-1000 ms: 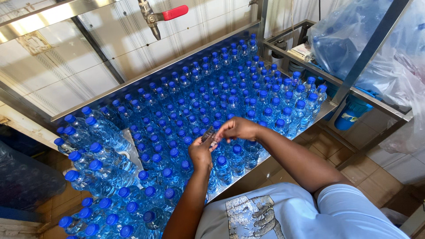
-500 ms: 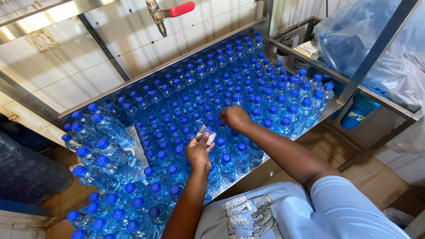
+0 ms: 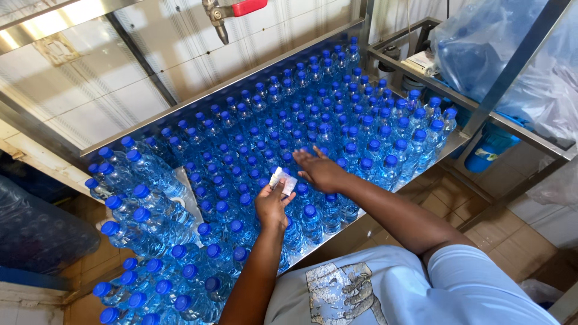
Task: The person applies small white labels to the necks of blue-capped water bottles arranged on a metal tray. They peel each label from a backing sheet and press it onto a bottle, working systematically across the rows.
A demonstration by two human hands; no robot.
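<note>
Several clear water bottles with blue caps (image 3: 313, 120) stand packed upright on a steel table (image 3: 208, 90). My left hand (image 3: 272, 206) is raised over the near bottles and pinches a small stack of thin whitish seals (image 3: 282, 179) between thumb and fingers. My right hand (image 3: 319, 168) lies flat, fingers spread, resting on the caps just right of the seals and holds nothing.
More capped bottles (image 3: 141, 207) lie heaped on their sides at the left. A tap with a red handle (image 3: 232, 12) hangs above the tiled wall. A clear plastic bag (image 3: 518, 54) and a blue container (image 3: 490, 147) sit at the right behind a metal frame.
My right hand has left the left hand and moved right, flattening onto the bottle caps. The left hand keeps the seals and has lowered slightly.
</note>
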